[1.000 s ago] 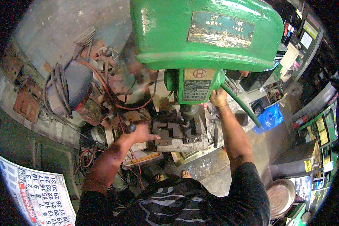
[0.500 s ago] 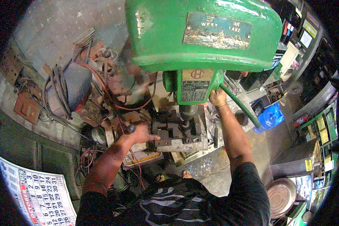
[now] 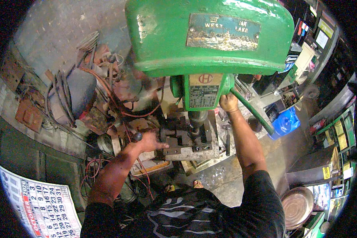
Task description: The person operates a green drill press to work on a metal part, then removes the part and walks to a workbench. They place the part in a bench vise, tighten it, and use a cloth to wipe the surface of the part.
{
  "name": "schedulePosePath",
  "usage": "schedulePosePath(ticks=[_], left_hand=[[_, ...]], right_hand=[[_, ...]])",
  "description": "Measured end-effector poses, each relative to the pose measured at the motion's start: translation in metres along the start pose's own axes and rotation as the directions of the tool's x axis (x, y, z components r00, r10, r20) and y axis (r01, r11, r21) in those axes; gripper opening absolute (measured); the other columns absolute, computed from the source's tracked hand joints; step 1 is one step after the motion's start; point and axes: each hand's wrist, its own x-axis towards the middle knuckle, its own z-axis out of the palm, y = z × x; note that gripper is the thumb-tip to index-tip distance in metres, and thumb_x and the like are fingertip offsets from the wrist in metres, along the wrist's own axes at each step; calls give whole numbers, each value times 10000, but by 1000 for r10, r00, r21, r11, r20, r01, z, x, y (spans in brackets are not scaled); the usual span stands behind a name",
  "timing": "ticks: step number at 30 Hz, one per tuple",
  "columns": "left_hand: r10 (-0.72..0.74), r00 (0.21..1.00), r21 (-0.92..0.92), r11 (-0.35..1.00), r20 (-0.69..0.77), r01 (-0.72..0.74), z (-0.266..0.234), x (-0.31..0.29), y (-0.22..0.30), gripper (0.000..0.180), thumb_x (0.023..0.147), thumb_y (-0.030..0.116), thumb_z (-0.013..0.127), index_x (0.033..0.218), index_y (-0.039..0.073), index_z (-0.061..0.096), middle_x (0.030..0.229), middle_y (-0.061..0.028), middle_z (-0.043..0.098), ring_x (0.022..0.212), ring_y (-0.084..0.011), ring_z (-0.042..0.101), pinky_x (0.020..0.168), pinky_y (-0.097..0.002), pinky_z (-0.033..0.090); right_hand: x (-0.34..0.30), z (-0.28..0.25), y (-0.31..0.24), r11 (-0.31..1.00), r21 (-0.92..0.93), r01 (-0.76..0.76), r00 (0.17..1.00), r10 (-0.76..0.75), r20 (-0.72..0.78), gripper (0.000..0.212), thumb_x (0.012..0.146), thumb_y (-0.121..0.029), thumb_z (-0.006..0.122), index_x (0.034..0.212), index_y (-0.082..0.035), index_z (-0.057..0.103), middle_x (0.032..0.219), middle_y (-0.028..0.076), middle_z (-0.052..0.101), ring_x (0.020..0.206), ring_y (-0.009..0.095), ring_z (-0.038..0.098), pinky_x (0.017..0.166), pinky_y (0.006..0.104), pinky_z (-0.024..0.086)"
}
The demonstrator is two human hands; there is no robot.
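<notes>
A green drill press fills the upper middle, its chuck lowered over a dark metal vise on the press table. What the chuck carries meets the vise area, but its tip is hard to make out. My left hand clasps the left side of the vise, one digit stretched along its near edge. A dark ball knob shows beside that wrist. My right hand is curled closed at the right of the press head, beside the green feed lever; its grip is partly hidden.
Coiled cables and greasy machinery crowd the left. A dark-handled tool lies right of the vise. Farther right stand a blue container and a round pan. A calendar hangs at lower left.
The press head sits slightly farther left in the picture, as the view has shifted a little. Both hands keep their places and grips.
</notes>
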Motion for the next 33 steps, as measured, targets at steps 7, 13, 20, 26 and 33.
schedulePosePath(ticks=[7,13,20,26,33], left_hand=[[-38,999,59,998,14,37,0,2,0,1116,810,757,801,1510,-71,537,1422,-338,649,1332,-460,626,1156,-500,485],[-55,996,-39,998,70,58,-12,-7,12,1088,808,707,823,1514,-69,532,1415,-332,656,1333,-457,629,1164,-497,484],[-18,1000,-54,998,23,19,-16,-10,15,1082,786,685,845,1506,-62,537,1444,-330,636,1354,-466,608,1173,-502,471],[-18,999,-36,999,30,19,-4,-2,2,1067,799,705,826,1485,-66,555,1430,-335,642,1340,-466,617,1162,-501,478],[-16,999,51,999,34,15,0,4,-3,1084,829,758,783,1490,-68,548,1389,-329,670,1298,-456,648,1150,-505,485]], right_hand=[[-2,6,7,977,-160,137,989,-145,-40,224,909,-98,666,1114,-21,715,1116,214,730,979,425,702,757,554,527],[0,5,3,985,-143,100,992,-109,-59,214,932,-81,642,1126,-23,710,1121,187,736,981,428,709,765,544,545],[8,0,-2,999,15,32,999,-32,-31,122,950,-58,605,1026,-24,695,957,199,729,823,446,708,709,536,568],[11,-7,-6,997,69,-28,1000,28,6,126,949,-75,616,1030,-29,700,951,203,731,811,461,701,718,548,570],[12,-34,-39,888,112,-445,877,408,252,181,971,-95,603,1037,44,697,934,284,710,912,530,666,830,572,533]])
